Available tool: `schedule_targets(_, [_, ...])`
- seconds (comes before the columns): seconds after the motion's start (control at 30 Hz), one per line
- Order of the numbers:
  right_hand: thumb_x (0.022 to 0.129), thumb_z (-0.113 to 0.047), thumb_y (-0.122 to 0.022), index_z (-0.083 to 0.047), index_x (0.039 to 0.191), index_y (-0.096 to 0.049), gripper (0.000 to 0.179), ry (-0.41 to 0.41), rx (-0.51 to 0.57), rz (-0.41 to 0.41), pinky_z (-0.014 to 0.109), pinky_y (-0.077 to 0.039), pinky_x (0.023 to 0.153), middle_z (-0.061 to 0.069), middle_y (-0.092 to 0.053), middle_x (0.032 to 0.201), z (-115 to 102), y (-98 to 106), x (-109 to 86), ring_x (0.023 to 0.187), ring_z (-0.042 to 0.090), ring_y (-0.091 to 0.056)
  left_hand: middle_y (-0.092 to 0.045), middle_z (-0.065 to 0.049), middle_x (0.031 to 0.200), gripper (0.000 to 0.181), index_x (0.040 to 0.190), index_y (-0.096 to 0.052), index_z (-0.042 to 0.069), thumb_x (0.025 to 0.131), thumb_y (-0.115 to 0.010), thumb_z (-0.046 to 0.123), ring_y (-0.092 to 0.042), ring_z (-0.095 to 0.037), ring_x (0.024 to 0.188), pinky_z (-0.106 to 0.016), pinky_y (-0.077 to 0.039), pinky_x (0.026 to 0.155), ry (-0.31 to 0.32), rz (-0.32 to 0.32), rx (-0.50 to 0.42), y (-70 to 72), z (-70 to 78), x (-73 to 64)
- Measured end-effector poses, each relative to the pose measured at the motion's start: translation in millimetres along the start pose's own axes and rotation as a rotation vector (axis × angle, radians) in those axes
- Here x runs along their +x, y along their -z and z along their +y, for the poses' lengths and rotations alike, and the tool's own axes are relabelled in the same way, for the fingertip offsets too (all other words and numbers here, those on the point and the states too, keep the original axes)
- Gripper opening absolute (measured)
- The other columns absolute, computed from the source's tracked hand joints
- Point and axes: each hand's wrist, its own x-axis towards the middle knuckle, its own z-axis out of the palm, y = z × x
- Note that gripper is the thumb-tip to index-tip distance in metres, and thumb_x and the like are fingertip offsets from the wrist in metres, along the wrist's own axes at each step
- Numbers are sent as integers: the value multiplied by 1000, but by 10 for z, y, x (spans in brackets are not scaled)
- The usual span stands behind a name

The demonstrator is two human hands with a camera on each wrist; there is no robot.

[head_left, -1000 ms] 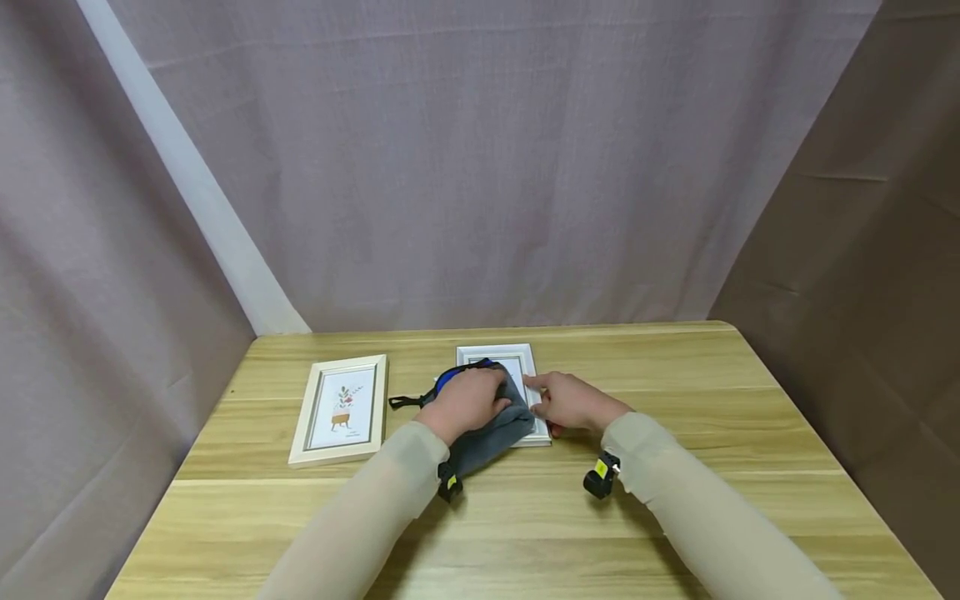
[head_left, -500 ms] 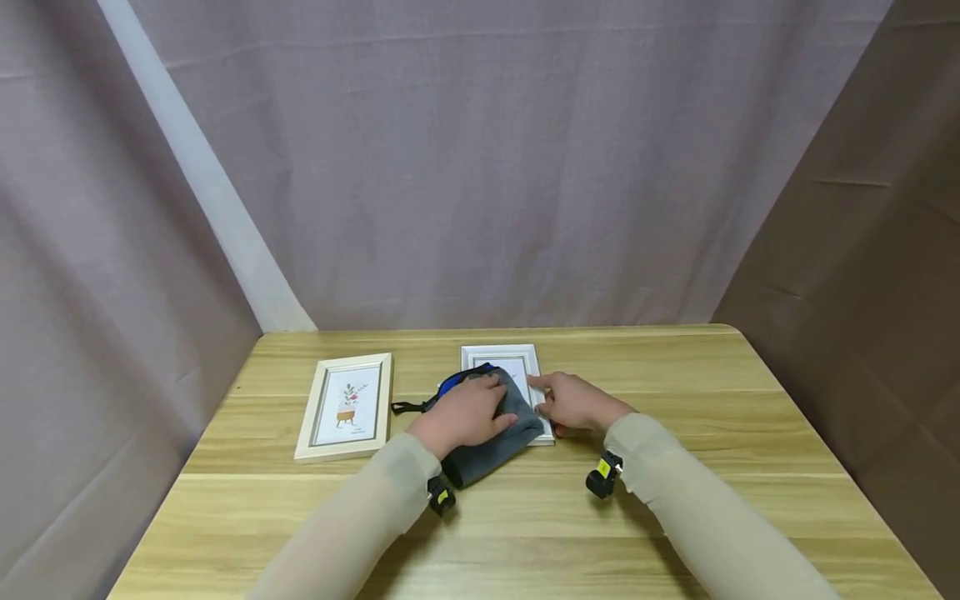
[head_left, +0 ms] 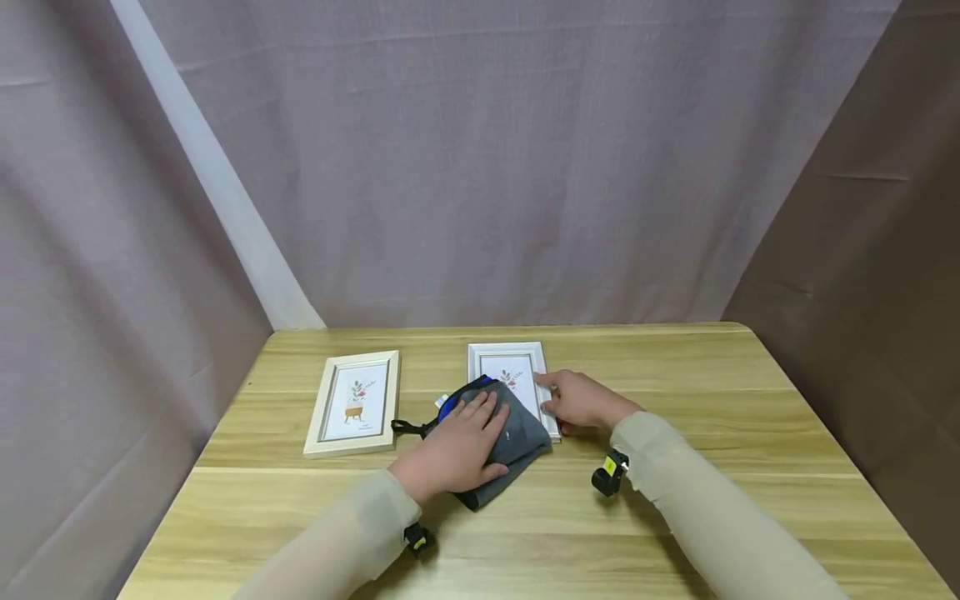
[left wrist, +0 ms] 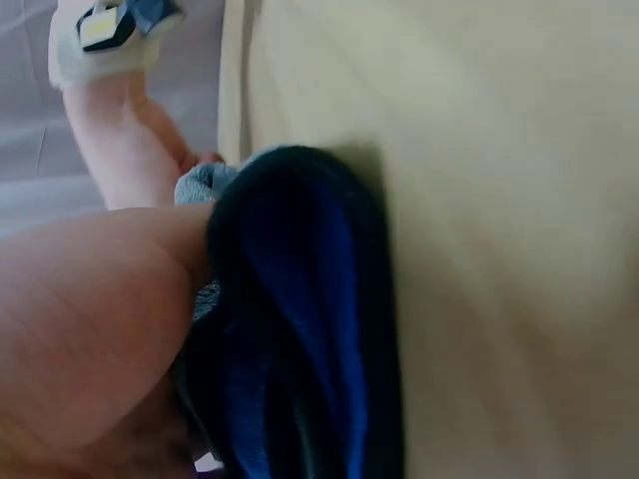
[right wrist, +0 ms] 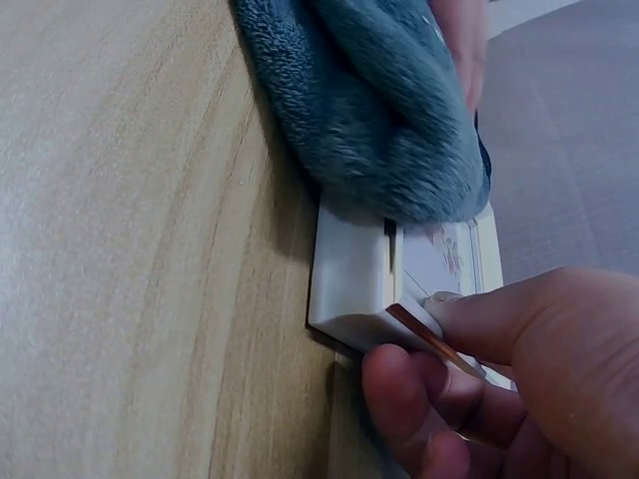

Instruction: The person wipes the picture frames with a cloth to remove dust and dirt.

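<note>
A grey cloth point(head_left: 525, 437) with a black edge, blue underside and black hanging loop lies over the lower left part of a white picture frame point(head_left: 517, 375). Flat on top of the cloth rests my left hand point(head_left: 453, 450), its fingers extended and slightly spread. My right hand point(head_left: 585, 398) pinches the right edge of the frame; in the right wrist view the thumb point(right wrist: 489, 321) is on the front and curled fingers point(right wrist: 399, 389) are at the side. The left wrist view shows the cloth's blue underside point(left wrist: 300, 269) beside the hand. The cloth hides the frame's lower left corner.
A cream picture frame point(head_left: 352, 404) with a plant drawing lies to the left on the wooden table point(head_left: 540, 542). Grey curtains point(head_left: 480, 167) hang behind the table, and a brown one point(head_left: 862, 292) at the right.
My left hand and the cloth have slid down the frame towards me, uncovering more of the picture. The left fingers have straightened. My right hand keeps its hold on the frame.
</note>
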Motion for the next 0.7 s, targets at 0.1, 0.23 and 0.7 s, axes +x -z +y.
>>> schedule_targets(0.1, [109,-10,-65,-4,168,-41,65,-1,9,-2,32,-50,56,5,-61,63,8,4,14,50,17,-60,-22,-22,179,92,175,-24,8,110,-55,64,-19,-37,166,-54,-31,128,-13,13,38,-49,48,-94])
schedule_targets(0.23, [108,-9,-65,-4,168,-41,64,-7,22,2,33,-50,56,6,-61,63,34,11,16,50,19,-61,-17,-22,180,92,176,-19,9,110,-52,65,-16,-38,167,-55,-31,128,-25,1,48,-73,115,-187])
schedule_targets(0.7, [107,-10,-67,-7,168,-44,65,-46,36,8,34,-53,55,7,-60,66,86,17,-2,53,19,-62,-11,-19,182,96,175,-30,19,103,-58,75,-8,-35,168,-44,-30,129,-160,-33,38,-40,320,-564])
